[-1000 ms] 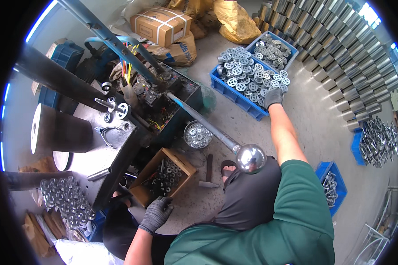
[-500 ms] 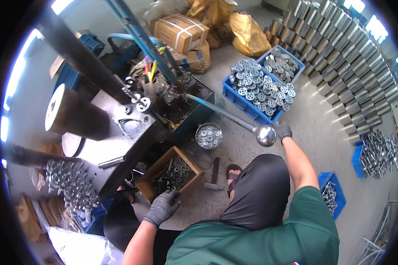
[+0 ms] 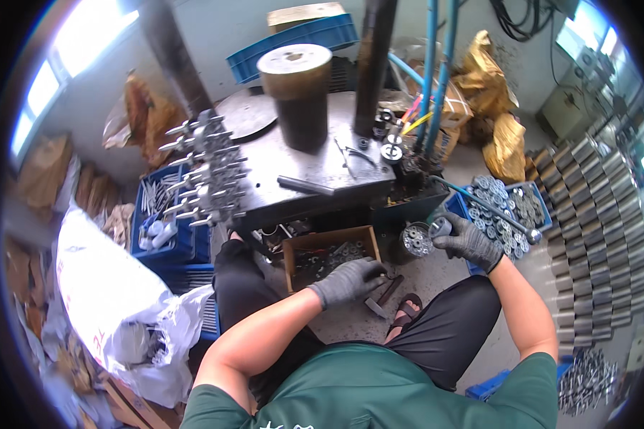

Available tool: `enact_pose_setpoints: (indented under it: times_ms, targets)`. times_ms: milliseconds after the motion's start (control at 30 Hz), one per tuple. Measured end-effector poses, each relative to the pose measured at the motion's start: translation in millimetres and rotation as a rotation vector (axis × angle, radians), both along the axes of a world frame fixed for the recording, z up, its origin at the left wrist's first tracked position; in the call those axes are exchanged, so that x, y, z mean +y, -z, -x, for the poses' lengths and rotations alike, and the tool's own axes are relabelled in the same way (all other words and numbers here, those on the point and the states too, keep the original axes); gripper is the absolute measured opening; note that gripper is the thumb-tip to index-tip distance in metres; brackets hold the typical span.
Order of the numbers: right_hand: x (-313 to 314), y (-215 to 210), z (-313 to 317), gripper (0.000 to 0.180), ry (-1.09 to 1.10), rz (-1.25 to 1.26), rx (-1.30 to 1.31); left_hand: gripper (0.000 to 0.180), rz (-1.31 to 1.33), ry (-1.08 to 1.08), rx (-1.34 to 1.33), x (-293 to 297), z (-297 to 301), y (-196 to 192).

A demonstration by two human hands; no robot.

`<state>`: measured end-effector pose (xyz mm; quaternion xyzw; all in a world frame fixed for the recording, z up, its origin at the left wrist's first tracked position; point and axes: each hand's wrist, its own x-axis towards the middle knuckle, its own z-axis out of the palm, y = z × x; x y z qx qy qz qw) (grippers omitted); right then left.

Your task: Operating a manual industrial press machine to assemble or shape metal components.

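My left hand (image 3: 347,280), in a grey glove, rests with curled fingers on the front right corner of an open cardboard box (image 3: 290,252) of small dark metal parts; I cannot see whether it holds one. My right hand (image 3: 467,241), also gloved, is closed around a round silver metal part (image 3: 440,227), held beside a small round tin (image 3: 415,239) of parts on the floor. A long lever with a ball end (image 3: 531,234) runs just behind that hand. The grey press table (image 3: 315,168) stands in front of me.
A blue crate (image 3: 544,207) of round metal parts sits at the right, with rows of stacked metal cylinders (image 3: 608,207) beyond. A rack of pronged silver pieces (image 3: 204,171) stands left of the table, above a blue crate (image 3: 144,239). A white sack (image 3: 114,300) lies at the lower left.
My head has turned left, so the machine now sits in the middle. My right hand came back from the blue crate with a metal part. My left hand rose to the cardboard box.
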<state>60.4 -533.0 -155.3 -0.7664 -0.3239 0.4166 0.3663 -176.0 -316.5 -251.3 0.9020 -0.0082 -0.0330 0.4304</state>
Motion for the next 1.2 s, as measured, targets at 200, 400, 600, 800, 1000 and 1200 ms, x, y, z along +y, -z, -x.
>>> enact_pose_setpoints:
  times_ms: [200, 400, 600, 800, 1000, 1200]
  targets:
    - [80.1, -3.7, 75.0, 0.059, 0.105, -0.531, 0.308, 0.041, 0.469, -0.13, -0.169, -6.5, -8.9, 6.5]
    - [105.1, 19.8, 108.1, 0.063, 0.181, -0.667, 0.401, 0.043, 0.76, -0.15, 0.017, -10.9, -21.1, 16.3]
    - [114.6, 18.3, 90.4, 0.063, 0.317, -0.925, 0.188, 0.043, 0.63, -0.231, 0.061, -16.4, -22.0, 12.8]
    - [105.0, 22.7, 74.8, 0.062, 0.424, -0.878, -0.021, 0.033, 1.044, -0.429, 0.15, 6.3, -38.7, 16.5]
    - [98.3, 18.6, 77.6, 0.055, 0.456, -0.813, -0.009, 0.023, 1.361, -0.606, 0.096, 14.1, -35.0, 4.3]
    - [97.7, 22.0, 77.6, 0.038, 0.407, -0.653, -0.001, 0.022, 1.482, -0.753, -0.018, 9.8, -30.0, 12.6]
